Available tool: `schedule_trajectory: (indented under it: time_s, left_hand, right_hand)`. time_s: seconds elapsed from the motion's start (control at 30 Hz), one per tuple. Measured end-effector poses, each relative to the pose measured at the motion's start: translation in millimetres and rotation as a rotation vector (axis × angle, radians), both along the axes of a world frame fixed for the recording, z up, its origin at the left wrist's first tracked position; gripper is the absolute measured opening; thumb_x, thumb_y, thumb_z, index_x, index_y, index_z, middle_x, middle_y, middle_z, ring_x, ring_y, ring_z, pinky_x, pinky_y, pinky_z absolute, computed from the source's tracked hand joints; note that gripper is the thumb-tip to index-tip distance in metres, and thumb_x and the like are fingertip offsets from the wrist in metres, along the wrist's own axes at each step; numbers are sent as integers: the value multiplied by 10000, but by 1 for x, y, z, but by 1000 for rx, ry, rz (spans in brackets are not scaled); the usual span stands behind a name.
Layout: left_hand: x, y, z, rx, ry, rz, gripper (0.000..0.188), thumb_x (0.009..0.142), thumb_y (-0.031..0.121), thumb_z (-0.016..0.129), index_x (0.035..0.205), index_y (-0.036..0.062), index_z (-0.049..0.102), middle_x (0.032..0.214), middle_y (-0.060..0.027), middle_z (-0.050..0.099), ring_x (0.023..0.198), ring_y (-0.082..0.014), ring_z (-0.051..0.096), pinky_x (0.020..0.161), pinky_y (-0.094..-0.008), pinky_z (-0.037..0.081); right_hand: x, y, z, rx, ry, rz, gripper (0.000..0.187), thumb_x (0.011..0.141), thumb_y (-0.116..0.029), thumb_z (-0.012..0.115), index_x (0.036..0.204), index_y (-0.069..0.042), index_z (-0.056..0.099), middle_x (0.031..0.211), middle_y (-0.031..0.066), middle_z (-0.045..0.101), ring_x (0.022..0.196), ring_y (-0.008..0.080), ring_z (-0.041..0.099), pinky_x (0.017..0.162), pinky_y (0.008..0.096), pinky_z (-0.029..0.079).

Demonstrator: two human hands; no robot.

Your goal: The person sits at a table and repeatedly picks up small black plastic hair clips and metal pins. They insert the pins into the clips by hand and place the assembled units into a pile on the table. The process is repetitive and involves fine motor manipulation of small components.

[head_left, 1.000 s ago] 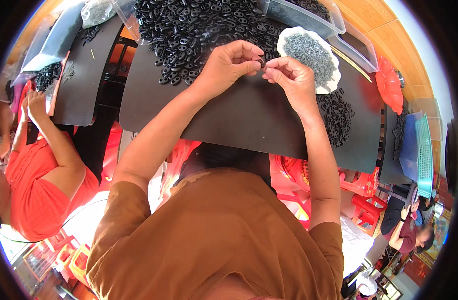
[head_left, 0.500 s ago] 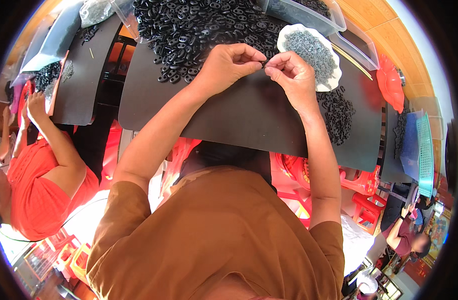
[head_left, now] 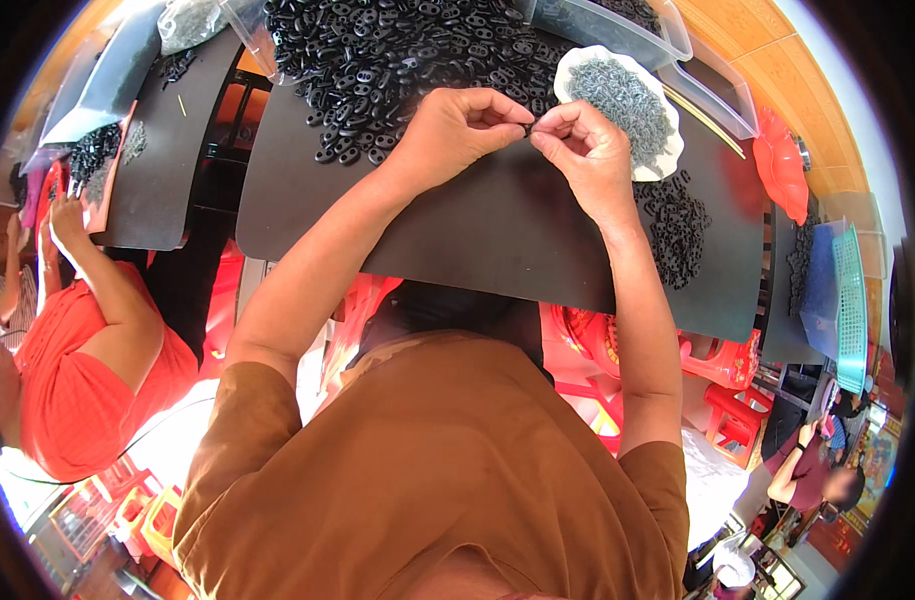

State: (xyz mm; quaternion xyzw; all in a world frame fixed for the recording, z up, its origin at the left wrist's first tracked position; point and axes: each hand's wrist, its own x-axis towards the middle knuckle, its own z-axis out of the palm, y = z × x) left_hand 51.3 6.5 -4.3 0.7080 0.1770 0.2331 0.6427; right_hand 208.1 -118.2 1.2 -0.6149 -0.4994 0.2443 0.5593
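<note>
My left hand (head_left: 456, 132) and my right hand (head_left: 584, 150) meet over the dark table (head_left: 458, 225), thumbs and forefingers pinched. A small black piece (head_left: 528, 130) shows between the fingertips of both hands; most of it is hidden, and its exact shape cannot be made out. Beyond my left hand spreads a large heap of black oval plastic pieces with two holes (head_left: 368, 85). Close to my right hand stands a white scalloped dish (head_left: 670, 160) holding many small grey, shiny parts (head_left: 618, 100). Right of my right wrist lies a pile of smaller black parts (head_left: 678, 235).
Clear plastic bins (head_left: 618, 30) stand along the far side, with two thin sticks (head_left: 708, 120) beside them. At the right are a red scalloped tray (head_left: 781, 165) and a turquoise basket (head_left: 851, 310). A person in red (head_left: 98, 370) works at another table on the left. Red stools (head_left: 733, 420) stand below.
My hands stay almost in the same place, fingertips still together on the small black piece. The person in red on the left has shifted their arm slightly.
</note>
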Motion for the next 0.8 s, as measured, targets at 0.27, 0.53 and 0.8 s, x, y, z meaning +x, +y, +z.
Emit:
schedule_trajectory:
  time_s: [0.27,0.53,0.8]
  left_hand:
    - [0,0,-5,83,14,3,157,878,30,699,1030,-3,716,912,-2,707,813,-38,637,723,-186,518]
    - [-2,-1,-7,181,33,-30,122,859,36,713,976,8,736,842,-30,720,793,-57,655,710,-213,537]
    - [-2,-5,-3,158,77,-72,151,850,33,713,997,-1,722,846,-43,720,780,-83,665,719,-231,544]
  right_hand:
    - [-3,0,-1,22,-116,-21,107,808,12,733,868,-37,658,795,2,702,738,62,657,662,229,533]
    - [-6,-2,-4,-34,-100,-8,128,789,37,742,839,-24,641,764,14,696,705,63,654,657,226,533]
    - [-6,-12,-12,-130,-22,16,130,800,32,730,905,-16,669,809,27,701,744,61,648,668,214,526]
